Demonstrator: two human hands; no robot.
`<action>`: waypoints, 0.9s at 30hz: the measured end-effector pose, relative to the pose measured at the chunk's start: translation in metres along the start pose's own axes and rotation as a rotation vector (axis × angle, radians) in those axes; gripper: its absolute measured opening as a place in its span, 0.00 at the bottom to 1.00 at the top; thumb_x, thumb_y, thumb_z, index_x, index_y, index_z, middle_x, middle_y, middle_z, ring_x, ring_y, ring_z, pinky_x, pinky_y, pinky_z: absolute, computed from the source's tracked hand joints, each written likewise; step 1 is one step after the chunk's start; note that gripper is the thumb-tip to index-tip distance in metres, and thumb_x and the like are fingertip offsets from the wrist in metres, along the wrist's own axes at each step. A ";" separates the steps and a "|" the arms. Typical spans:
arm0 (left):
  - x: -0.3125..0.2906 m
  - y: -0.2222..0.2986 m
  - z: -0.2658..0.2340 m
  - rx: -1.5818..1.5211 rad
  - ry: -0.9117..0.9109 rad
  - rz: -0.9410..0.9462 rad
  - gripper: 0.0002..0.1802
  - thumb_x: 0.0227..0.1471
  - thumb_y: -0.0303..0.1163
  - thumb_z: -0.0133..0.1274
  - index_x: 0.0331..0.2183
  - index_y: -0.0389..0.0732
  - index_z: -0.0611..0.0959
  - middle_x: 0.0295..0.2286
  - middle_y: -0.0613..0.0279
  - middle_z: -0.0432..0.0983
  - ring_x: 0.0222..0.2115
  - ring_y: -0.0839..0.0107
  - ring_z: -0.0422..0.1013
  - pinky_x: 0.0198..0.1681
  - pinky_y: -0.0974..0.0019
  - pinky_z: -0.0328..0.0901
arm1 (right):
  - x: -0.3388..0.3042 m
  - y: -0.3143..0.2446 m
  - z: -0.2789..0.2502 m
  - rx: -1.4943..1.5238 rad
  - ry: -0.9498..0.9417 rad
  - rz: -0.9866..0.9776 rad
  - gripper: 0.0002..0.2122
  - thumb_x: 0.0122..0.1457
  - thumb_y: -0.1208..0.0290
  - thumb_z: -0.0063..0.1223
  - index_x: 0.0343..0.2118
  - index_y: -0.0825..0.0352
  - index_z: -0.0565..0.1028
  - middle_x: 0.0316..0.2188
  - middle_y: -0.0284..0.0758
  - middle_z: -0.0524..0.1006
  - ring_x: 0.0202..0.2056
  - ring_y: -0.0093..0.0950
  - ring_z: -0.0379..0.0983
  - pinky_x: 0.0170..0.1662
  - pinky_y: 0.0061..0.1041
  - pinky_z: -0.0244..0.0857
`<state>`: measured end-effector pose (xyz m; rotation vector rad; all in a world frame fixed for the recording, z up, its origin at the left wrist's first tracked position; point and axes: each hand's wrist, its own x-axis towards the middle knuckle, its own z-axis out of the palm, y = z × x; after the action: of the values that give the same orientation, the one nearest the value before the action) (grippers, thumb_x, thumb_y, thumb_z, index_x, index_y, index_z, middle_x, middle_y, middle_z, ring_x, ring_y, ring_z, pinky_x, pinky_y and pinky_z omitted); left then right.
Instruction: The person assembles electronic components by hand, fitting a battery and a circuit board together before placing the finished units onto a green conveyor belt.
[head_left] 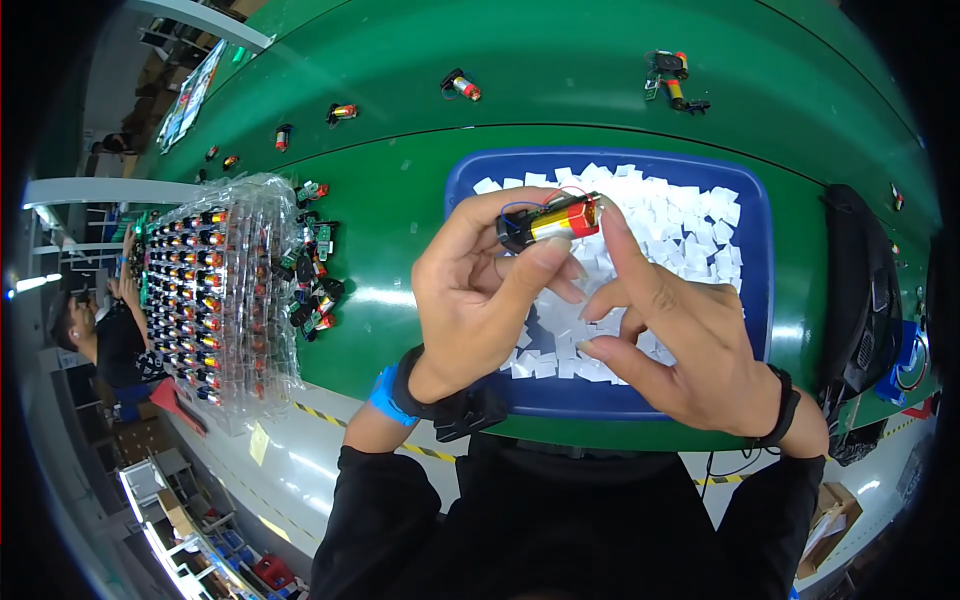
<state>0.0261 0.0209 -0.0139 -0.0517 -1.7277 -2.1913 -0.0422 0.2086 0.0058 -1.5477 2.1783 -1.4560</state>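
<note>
My left hand is closed on a small cylindrical battery, gripping it between thumb and fingers above the tray. The battery has a yellow and silver wrap, a red end and a black holder at its left, with thin red and blue wires looping over it. My right hand is beside it, index finger stretched to the red end and seeming to touch it. Its thumb and other fingers are apart with nothing visible between them. Below both hands lies a blue tray holding many small white square pieces.
Stacked clear plastic trays filled with similar batteries stand at left. Beside them lies a pile of battery assemblies with green boards. More battery assemblies are spaced along the far green surface. A black bag sits at right. Another person works at far left.
</note>
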 end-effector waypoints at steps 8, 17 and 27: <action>0.001 0.000 0.001 0.007 0.029 -0.001 0.19 0.57 0.20 0.55 0.50 0.27 0.72 0.41 0.46 0.77 0.33 0.69 0.77 0.32 0.67 0.78 | 0.001 -0.002 -0.004 0.001 -0.065 0.039 0.39 0.49 0.81 0.64 0.65 0.74 0.58 0.28 0.34 0.79 0.19 0.21 0.72 0.25 0.19 0.67; 0.008 -0.001 -0.005 0.061 -0.009 -0.170 0.17 0.60 0.24 0.53 0.49 0.27 0.72 0.40 0.47 0.77 0.31 0.69 0.77 0.30 0.67 0.77 | 0.006 -0.001 -0.019 0.467 -0.147 0.366 0.37 0.45 0.82 0.67 0.62 0.72 0.65 0.27 0.34 0.77 0.21 0.22 0.73 0.27 0.19 0.67; 0.011 0.009 -0.018 -0.166 -0.347 -0.612 0.15 0.62 0.29 0.52 0.47 0.31 0.73 0.25 0.55 0.78 0.21 0.68 0.78 0.24 0.70 0.73 | 0.015 0.022 -0.021 -0.287 0.201 -0.240 0.20 0.39 0.74 0.71 0.40 0.66 0.83 0.28 0.33 0.76 0.26 0.25 0.71 0.26 0.19 0.66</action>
<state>0.0218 -0.0011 -0.0072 0.0708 -1.9219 -2.9125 -0.0760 0.2114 0.0071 -1.8870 2.4818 -1.4717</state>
